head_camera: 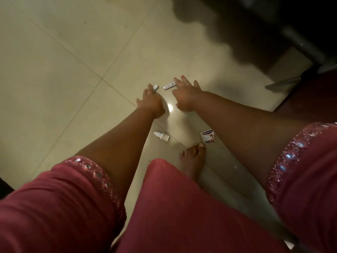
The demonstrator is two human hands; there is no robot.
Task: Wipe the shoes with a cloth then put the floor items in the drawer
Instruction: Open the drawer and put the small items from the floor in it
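Four small items lie on the pale tiled floor (63,70): one short silver-white tube (155,88), one flat white box with dark print (169,86), one small white dropper bottle (162,136) lying on its side, and one square white packet with red and blue print (208,137); the left hand (149,102) touches the tube with loosely bent fingers; the right hand (185,92), fingers spread straight, touches the box; bottle and packet lie nearer, apart, the packet just beside a bare foot (193,157).
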